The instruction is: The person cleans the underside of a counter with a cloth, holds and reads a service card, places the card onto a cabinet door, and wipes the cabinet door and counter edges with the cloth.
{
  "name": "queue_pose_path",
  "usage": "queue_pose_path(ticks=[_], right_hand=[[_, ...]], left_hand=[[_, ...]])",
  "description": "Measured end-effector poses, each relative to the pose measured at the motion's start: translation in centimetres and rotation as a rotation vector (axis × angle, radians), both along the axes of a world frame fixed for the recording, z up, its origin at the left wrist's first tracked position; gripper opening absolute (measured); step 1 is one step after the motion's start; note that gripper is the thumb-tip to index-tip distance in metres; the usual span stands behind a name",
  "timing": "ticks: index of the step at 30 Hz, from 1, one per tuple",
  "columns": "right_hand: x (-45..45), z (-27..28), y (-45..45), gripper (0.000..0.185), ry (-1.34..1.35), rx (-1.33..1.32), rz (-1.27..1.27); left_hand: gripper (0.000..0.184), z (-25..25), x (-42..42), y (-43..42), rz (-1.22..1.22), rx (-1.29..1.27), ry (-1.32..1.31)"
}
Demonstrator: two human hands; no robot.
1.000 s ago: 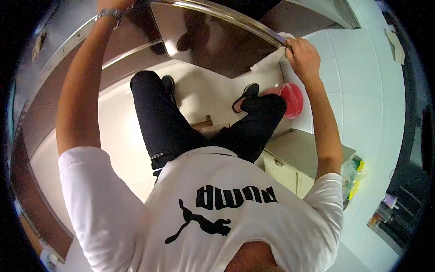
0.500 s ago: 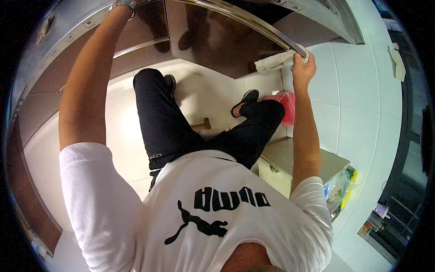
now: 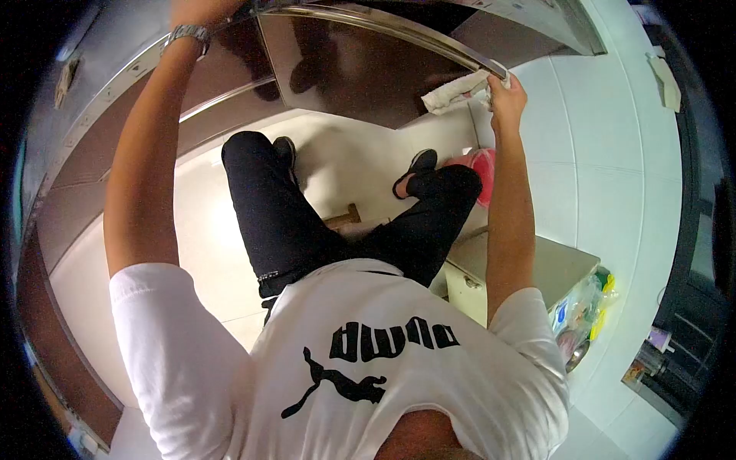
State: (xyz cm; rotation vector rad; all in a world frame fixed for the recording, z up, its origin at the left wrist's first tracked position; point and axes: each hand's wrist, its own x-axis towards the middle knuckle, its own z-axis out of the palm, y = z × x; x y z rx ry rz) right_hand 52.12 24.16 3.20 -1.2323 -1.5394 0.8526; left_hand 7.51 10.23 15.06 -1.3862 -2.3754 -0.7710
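My right hand point(image 3: 509, 101) is closed on a whitish cloth point(image 3: 454, 93), which is folded over the end of a shiny metal rim. That rim point(image 3: 399, 32) runs along the top of a glossy dark brown cabinet panel point(image 3: 345, 80), and a loose part of the cloth hangs against the panel. Up at the top left, my left hand point(image 3: 205, 11) is close to the counter edge and cabinet front. The frame's border cuts it off and it is blurred, so its fingers do not show. A metal-band watch point(image 3: 190, 34) is on that wrist.
Black-trousered legs straddle a low wooden stool point(image 3: 343, 218), mostly hidden. A red bin point(image 3: 483, 175) stands by the white tiled wall point(image 3: 598, 138). A low metal-topped cabinet point(image 3: 529, 261) is at the right, with plastic bags point(image 3: 584, 314) beside it. A cloth point(image 3: 664, 83) hangs far right.
My left hand and wrist have come further into view at the top left. My right hand stays on the cloth at the rim's end; the whole view has shifted slightly.
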Motion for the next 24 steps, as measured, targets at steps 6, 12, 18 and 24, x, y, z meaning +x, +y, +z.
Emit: queue_pose_path(ticks=[6, 12, 18, 24], right_hand=[[0.0, -0.9, 1.7, 0.029, -0.097, -0.044, -0.063], [0.0, -0.9, 0.7, 0.024, -0.019, -0.040, -0.027], [0.9, -0.8, -0.3, 0.022, -0.039, -0.052, 0.027], [0.0, 0.6, -2.5, 0.028, 0.246, -0.184, -0.010]], left_hand=[[0.033, -1.4, -1.9, 1.1, 0.021, 0.048, -0.006], [0.065, -3.7, -6.5, 2.7, -0.077, -0.161, 0.199], [0.051, -2.2, 1.9, 0.7, -0.373, -0.089, 0.255], [0.048, -2.6, 11.5, 4.5, -0.780, -0.439, 0.464]])
